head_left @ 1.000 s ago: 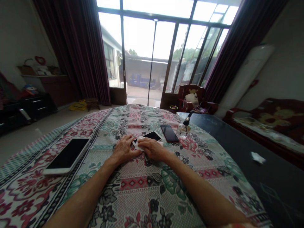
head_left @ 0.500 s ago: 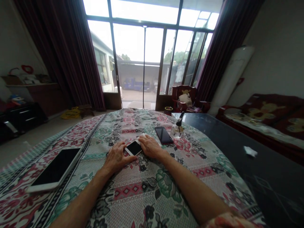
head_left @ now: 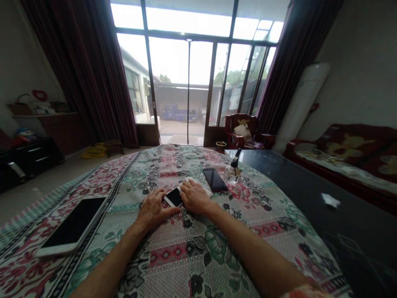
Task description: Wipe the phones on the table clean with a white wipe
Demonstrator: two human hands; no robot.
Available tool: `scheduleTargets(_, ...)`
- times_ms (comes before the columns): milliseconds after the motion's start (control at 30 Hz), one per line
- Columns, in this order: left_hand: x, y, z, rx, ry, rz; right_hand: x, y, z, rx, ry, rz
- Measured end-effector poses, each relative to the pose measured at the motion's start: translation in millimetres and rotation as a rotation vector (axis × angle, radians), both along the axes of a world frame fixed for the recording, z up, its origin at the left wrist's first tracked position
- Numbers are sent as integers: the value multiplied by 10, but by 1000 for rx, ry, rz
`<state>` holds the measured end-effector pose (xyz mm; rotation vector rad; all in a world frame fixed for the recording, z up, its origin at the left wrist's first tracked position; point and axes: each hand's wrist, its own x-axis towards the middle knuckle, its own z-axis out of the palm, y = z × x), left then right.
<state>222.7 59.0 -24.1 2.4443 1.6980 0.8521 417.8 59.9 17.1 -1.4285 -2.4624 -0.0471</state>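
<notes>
A white smartphone [head_left: 174, 197] with a dark screen lies on the patterned tablecloth [head_left: 173, 252]. My left hand [head_left: 154, 208] grips its near left side, with the thumb along the lower edge and the fingers at the upper left corner. My right hand [head_left: 195, 196] presses down over the phone's right part and hides it. A thin white sheet [head_left: 209, 193] peeks out beside and above that hand; whether it is cloth or paper I cannot make out. Just beyond lies a dark phone [head_left: 214, 179], near a clear spray bottle [head_left: 232, 172] with a black nozzle.
To the left rests a white tablet [head_left: 72, 225] with a black screen. A dark glossy table [head_left: 297, 198] adjoins on the right, bearing a crumpled white tissue [head_left: 330, 200]. Beyond stand a wooden armchair [head_left: 242, 128], a sofa [head_left: 347, 145] and glass doors [head_left: 186, 95].
My right hand has slid slightly over the phone and covers a little more of its screen. My left hand keeps its grip. The whole view has shifted slightly.
</notes>
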Motion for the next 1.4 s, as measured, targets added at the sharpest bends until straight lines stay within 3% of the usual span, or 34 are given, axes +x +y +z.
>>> scheduleTargets(300,22,-23,50,-21,-3,-11,-149,-119,45,-61,-12,181)
scheduleTargets(633,7,-11,27,-4,-17,-17,137,218,-28,-64,29,-10)
scheduleTargets(867,15,-24,53,-34,-28,-9,279,292,0,70,147,-56)
scheduleTargets(1033,21,-31,67,-41,-30,-11,341,355,-45,123,340,65)
scheduleTargets(1167,16,-28,60,-36,-23,-10,318,338,-105,87,199,138)
scheduleTargets(1400,17,-28,60,-33,-13,-18,288,262,-106,73,57,62)
